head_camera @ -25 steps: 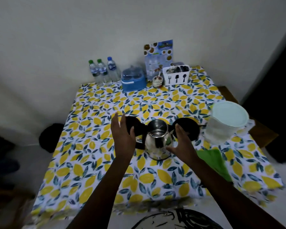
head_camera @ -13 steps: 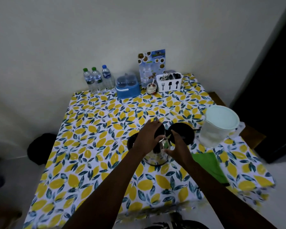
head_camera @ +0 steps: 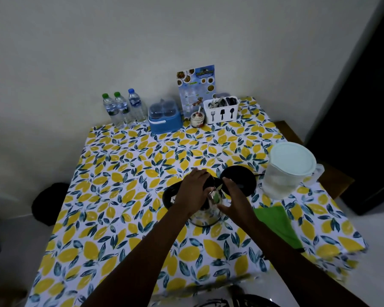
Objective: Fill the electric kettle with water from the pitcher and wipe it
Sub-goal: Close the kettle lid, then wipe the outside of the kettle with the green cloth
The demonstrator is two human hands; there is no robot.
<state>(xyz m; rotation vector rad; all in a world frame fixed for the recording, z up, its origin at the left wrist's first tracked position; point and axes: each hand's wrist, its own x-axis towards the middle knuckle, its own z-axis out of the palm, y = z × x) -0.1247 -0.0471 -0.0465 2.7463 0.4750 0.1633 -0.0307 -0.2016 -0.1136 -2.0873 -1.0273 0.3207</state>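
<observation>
Bench [head_camera: 111,196] under lemon-print cloth. Pitcher [head_camera: 284,173], lid on, water inside, stands at right edge. Green cloth [head_camera: 275,220] lies flat just in front of pitcher. Kettle [head_camera: 205,216] sits mid-bench, mostly hidden by both hands. Left hand [head_camera: 192,191] covers kettle top, fingers curled down, apparently on the black lid. Right hand [head_camera: 233,198] against kettle's right side, fingers spread; grip cannot be judged.

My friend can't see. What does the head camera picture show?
Two hands, left hand and right hand, are on a steel kettle on a lemon-print tablecloth. A lidded water pitcher and a green cloth sit to the right.
</observation>
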